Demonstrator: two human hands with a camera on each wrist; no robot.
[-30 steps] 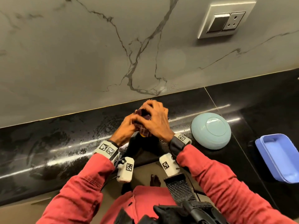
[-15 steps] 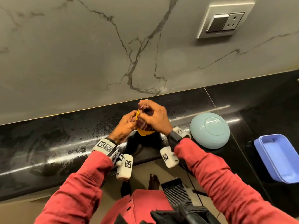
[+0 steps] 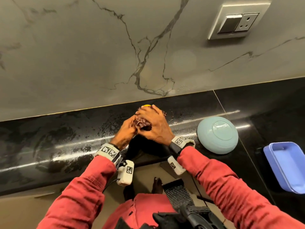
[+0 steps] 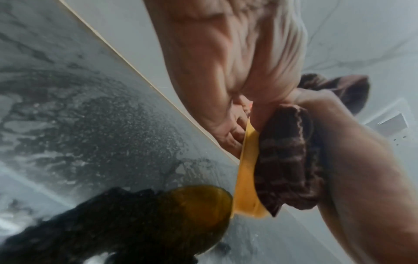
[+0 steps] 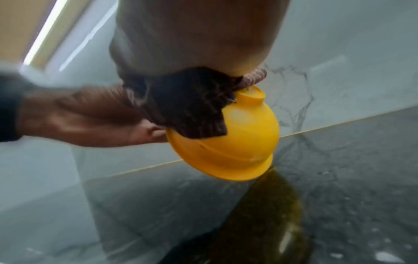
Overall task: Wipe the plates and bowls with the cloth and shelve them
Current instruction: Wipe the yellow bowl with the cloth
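A small yellow bowl (image 5: 237, 142) is held tilted just above the wet black counter (image 3: 49, 146), near the wall. My left hand (image 3: 127, 131) grips its rim (image 4: 246, 171), fingers curled on the edge. My right hand (image 3: 153, 124) holds a dark brown checked cloth (image 5: 187, 110) bunched against the bowl's outer side, fingers wrapped over it. In the head view only a yellow sliver of the bowl (image 3: 146, 105) shows past the knuckles, with the cloth (image 3: 142, 123) between the hands. A pale blue bowl (image 3: 217, 134) lies upside down on the counter to the right.
A blue rectangular tray (image 3: 287, 166) sits at the right edge of the counter. The grey marble wall (image 3: 115, 47) rises right behind the hands, with a switch and socket plate (image 3: 239, 22) on it. Water drops cover the counter left of the hands.
The bowl has been turned between the hands and carried a little farther toward the wall; my right hand with the cloth has slid over its outer side. The blue bowl and tray stay put.
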